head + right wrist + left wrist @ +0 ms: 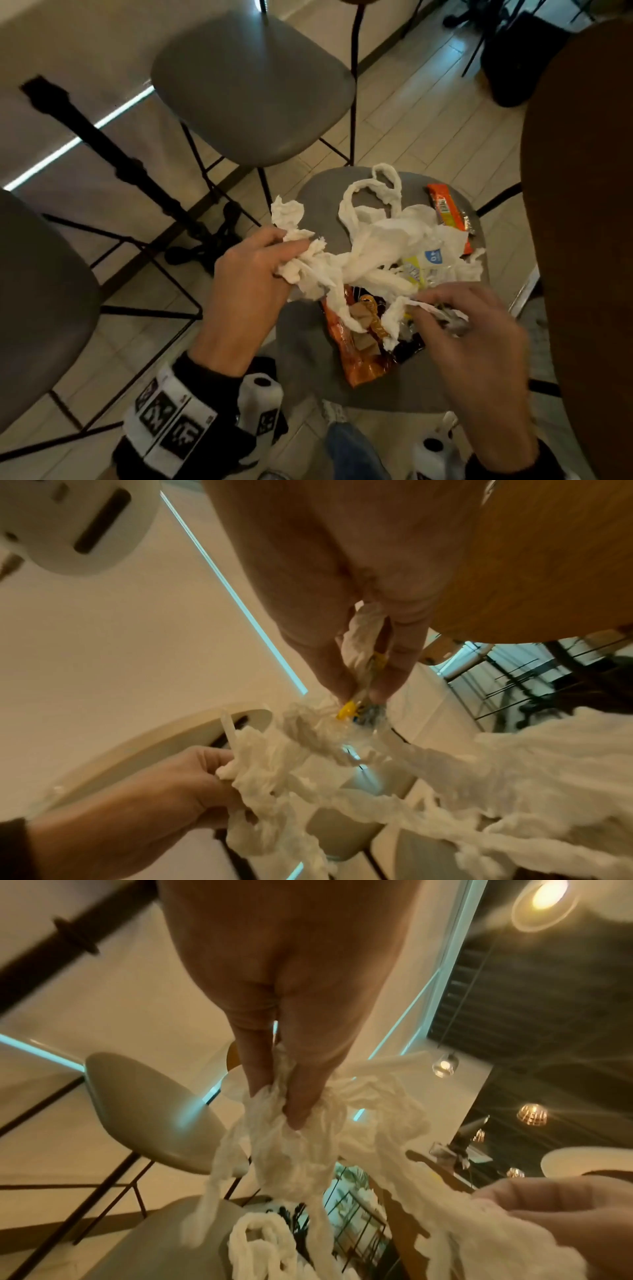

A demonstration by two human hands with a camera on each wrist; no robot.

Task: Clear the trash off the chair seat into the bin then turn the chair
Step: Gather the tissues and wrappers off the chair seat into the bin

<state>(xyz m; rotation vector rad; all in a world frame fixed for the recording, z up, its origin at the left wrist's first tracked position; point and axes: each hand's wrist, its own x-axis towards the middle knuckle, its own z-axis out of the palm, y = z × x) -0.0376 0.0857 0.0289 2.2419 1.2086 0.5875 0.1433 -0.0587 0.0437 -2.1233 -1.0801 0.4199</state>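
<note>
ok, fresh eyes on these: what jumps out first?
The heap of crumpled white paper tissue on the grey round chair seat, gripped by the left hand at one end and the right hand at the other. Under it lies an orange foil snack bag; an orange candy wrapper sits at the far edge.

A black long sleeve (205,377) covers the left forearm, and a white wristband printed with square black-and-white marker patterns (164,421) wraps it at seven o'clock. A white, rounded wrist camera housing (260,394) sits beside it. Blue denim trousers (349,448) show at six o'clock.
</note>
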